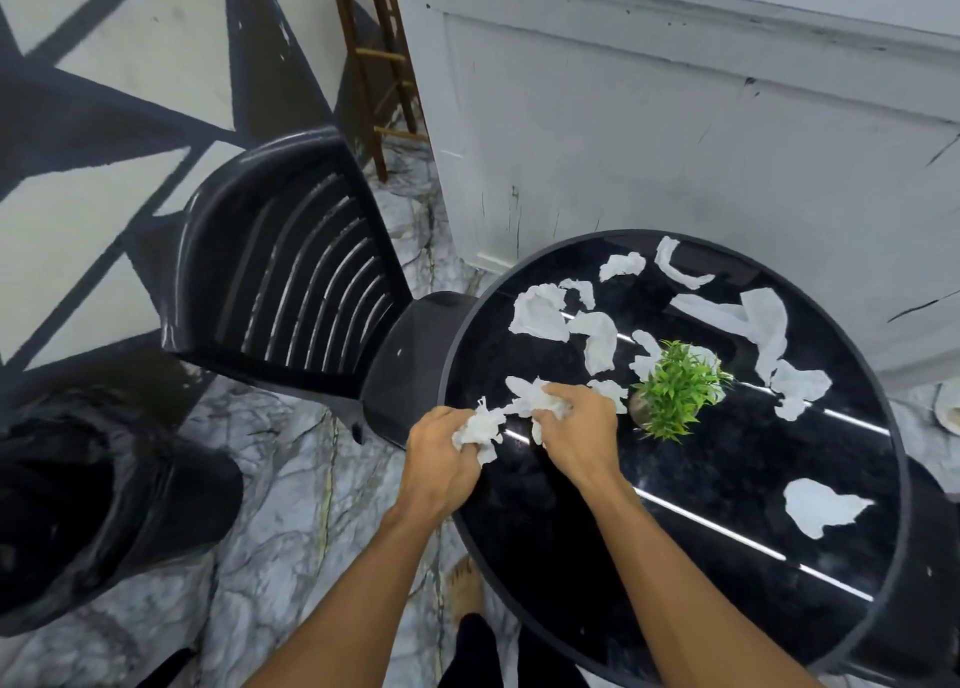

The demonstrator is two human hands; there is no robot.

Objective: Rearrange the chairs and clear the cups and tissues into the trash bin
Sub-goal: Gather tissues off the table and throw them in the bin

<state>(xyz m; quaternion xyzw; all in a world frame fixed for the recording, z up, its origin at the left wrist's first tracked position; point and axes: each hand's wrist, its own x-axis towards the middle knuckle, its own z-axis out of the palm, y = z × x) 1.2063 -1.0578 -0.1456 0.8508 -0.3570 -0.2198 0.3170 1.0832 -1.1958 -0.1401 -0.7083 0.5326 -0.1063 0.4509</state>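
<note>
Several crumpled white tissues [540, 315] lie scattered over the round black table [727, 479]. At the table's left edge my left hand [441, 448] is closed around a wad of tissue [480, 427]. Just to its right, my right hand [576, 422] grips another bunch of tissue [535, 399]. One torn tissue [821, 505] lies alone at the near right. A black bin with a black liner [78, 510] stands on the floor at the left. A black plastic chair [291, 271] is pushed against the table's left side. No cups show.
A small green potted plant [675, 391] stands mid-table beside my right hand. A wooden stool [374, 58] stands against the white panelled wall [675, 115] at the back. Marble floor lies between the bin and the table. My bare foot [465, 591] is by the table base.
</note>
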